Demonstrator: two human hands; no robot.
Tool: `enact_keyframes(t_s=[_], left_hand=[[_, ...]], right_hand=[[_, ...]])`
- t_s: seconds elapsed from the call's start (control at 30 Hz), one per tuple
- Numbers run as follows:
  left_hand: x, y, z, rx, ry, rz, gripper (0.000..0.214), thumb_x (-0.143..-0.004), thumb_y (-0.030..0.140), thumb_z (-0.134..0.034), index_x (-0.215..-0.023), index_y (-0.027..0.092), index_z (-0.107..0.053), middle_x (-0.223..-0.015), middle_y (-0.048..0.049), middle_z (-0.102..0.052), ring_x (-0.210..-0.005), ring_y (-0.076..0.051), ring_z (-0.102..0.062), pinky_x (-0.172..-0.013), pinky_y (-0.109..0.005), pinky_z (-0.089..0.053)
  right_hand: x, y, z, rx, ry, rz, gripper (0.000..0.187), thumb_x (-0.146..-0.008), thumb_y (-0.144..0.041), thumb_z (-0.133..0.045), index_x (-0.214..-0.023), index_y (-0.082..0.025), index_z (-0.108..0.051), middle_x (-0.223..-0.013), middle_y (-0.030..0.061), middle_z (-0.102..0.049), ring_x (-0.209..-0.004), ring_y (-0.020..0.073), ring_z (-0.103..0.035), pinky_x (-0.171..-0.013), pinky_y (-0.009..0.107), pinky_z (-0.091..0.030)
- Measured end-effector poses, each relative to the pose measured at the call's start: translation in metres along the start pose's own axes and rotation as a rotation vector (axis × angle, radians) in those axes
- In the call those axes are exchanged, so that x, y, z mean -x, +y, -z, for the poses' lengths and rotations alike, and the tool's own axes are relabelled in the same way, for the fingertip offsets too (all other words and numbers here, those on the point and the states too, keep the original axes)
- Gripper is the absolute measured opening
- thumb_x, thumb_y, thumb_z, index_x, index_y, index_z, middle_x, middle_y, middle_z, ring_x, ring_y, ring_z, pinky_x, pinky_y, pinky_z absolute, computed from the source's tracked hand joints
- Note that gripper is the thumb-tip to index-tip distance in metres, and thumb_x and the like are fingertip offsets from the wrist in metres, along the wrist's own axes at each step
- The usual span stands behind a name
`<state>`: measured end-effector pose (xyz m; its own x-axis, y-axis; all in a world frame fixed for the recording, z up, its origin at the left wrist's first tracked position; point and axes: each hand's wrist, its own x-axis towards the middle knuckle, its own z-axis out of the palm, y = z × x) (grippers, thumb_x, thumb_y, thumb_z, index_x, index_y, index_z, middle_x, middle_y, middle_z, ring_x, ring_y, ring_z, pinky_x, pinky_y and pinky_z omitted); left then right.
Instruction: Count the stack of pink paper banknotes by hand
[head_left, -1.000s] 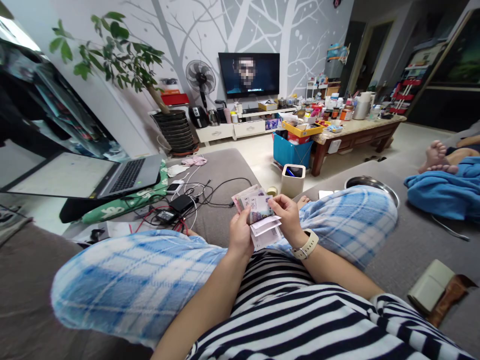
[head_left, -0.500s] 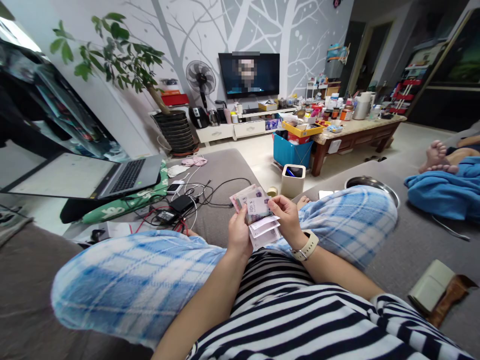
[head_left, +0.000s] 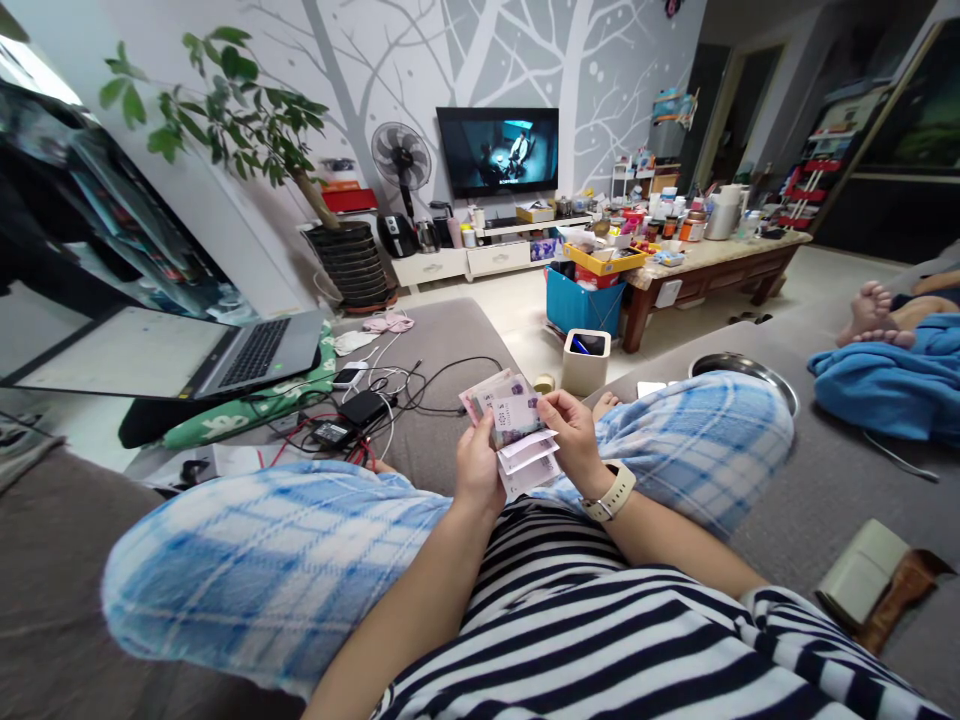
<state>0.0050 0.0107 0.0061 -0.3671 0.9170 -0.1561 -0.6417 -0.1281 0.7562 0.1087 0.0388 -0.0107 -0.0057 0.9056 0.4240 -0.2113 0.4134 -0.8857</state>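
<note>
Pinkish-purple banknotes (head_left: pixel 510 412), fanned w/ white slips below, pinched by both hands: left (head_left: pixel 480 470) & right (head_left: pixel 574 435).

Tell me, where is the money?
Head view, centre: the banknotes are fanned between the left hand and right hand, over the striped shirt, right of the cables.

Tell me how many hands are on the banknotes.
2. The left hand grips the banknotes from the left; the right hand pinches their right edge.
</note>
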Motion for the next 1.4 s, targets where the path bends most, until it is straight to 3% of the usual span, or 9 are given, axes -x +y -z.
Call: enact_keyframes(t_s=[0.33, 0.43, 0.53, 0.7, 0.9, 1.03, 1.17, 1.27, 1.4], left_hand=[[-0.007, 0.008, 0.000, 0.058, 0.022, -0.046, 0.012, -0.077, 0.019, -0.057, -0.083, 0.010, -0.062, -0.072, -0.0081, -0.069, -0.077, -0.022, -0.067, -0.078, -0.037, -0.051], [-0.008, 0.008, 0.001, 0.048, -0.023, -0.069, 0.017, -0.075, 0.020, -0.058, -0.088, 0.010, -0.062, -0.074, -0.0087, -0.069, -0.080, -0.023, -0.067, -0.078, -0.037, -0.051], [-0.008, 0.006, 0.002, 0.042, -0.055, -0.065, 0.021, -0.073, 0.022, -0.061, -0.091, 0.010, -0.061, -0.075, -0.0090, -0.069, -0.083, -0.023, -0.066, -0.079, -0.037, -0.050], [-0.010, 0.001, 0.005, 0.021, -0.134, -0.035, 0.024, -0.073, 0.024, -0.061, -0.092, 0.009, -0.062, -0.079, -0.0104, -0.069, -0.086, -0.023, -0.065, -0.082, -0.036, -0.049], [-0.011, -0.002, 0.007, -0.041, -0.073, -0.037, 0.017, -0.077, 0.026, -0.058, -0.083, 0.011, -0.064, -0.076, -0.0094, -0.069, -0.086, -0.021, -0.065, -0.082, -0.034, -0.048], [-0.009, 0.002, 0.006, -0.052, -0.033, -0.041, 0.017, -0.076, 0.025, -0.058, -0.083, 0.011, -0.063, -0.075, -0.0080, -0.069, -0.081, -0.021, -0.066, -0.079, -0.034, -0.049], [-0.005, 0.004, 0.004, -0.037, -0.048, 0.005, 0.019, -0.074, 0.025, -0.059, -0.086, 0.011, -0.063, -0.074, -0.0081, -0.069, -0.077, -0.021, -0.066, -0.075, -0.035, -0.051], [-0.003, 0.004, 0.002, -0.045, -0.037, 0.012, 0.019, -0.072, 0.026, -0.060, -0.083, 0.010, -0.064, -0.070, -0.0081, -0.068, -0.074, -0.022, -0.066, -0.073, -0.034, -0.051], [0.000, 0.005, 0.003, -0.085, -0.066, 0.018, 0.021, -0.068, 0.024, -0.064, -0.083, 0.009, -0.064, -0.067, -0.0069, -0.068, -0.073, -0.022, -0.066, -0.073, -0.033, -0.050]], right_hand=[[-0.004, 0.002, 0.002, 0.009, -0.184, -0.073, 0.029, -0.083, -0.041, -0.050, -0.067, -0.018, -0.054, -0.055, 0.0002, -0.057, -0.047, 0.0101, -0.044, -0.049, 0.024, -0.036], [-0.007, 0.005, 0.005, 0.143, -0.186, -0.061, 0.021, -0.075, -0.038, -0.061, -0.080, -0.018, -0.056, -0.066, 0.0010, -0.061, -0.059, 0.0130, -0.053, -0.058, 0.026, -0.043], [-0.007, 0.005, 0.006, 0.380, -0.148, 0.049, 0.038, -0.073, -0.035, -0.062, -0.107, -0.020, -0.054, -0.095, 0.0056, -0.062, -0.076, 0.0161, -0.056, -0.071, 0.031, -0.046], [0.001, 0.006, 0.000, 0.562, -0.341, 0.154, 0.070, -0.078, -0.038, -0.057, -0.138, -0.018, -0.026, -0.132, 0.0142, -0.043, -0.119, 0.0249, -0.041, -0.099, 0.041, -0.034], [0.013, 0.011, -0.008, 0.649, -0.385, 0.136, 0.086, -0.079, -0.048, -0.053, -0.144, -0.016, -0.006, -0.145, 0.0173, -0.022, -0.134, 0.0282, -0.022, -0.107, 0.046, -0.022], [0.013, 0.006, -0.008, 0.572, -0.312, 0.150, 0.076, -0.079, -0.043, -0.056, -0.141, -0.019, -0.019, -0.139, 0.0147, -0.034, -0.129, 0.0263, -0.031, -0.105, 0.043, -0.027], [0.005, 0.002, -0.002, 0.409, -0.075, 0.097, 0.051, -0.078, -0.038, -0.057, -0.124, -0.021, -0.043, -0.110, 0.0091, -0.055, -0.097, 0.0197, -0.053, -0.084, 0.034, -0.043], [0.000, 0.003, 0.003, 0.335, 0.035, 0.045, 0.037, -0.075, -0.040, -0.060, -0.105, -0.020, -0.051, -0.086, 0.0029, -0.057, -0.073, 0.0143, -0.052, -0.069, 0.028, -0.044], [-0.002, 0.003, 0.005, 0.269, 0.028, 0.011, 0.027, -0.072, -0.042, -0.063, -0.081, -0.018, -0.055, -0.068, -0.0013, -0.051, -0.060, 0.0114, -0.044, -0.058, 0.024, -0.039]])
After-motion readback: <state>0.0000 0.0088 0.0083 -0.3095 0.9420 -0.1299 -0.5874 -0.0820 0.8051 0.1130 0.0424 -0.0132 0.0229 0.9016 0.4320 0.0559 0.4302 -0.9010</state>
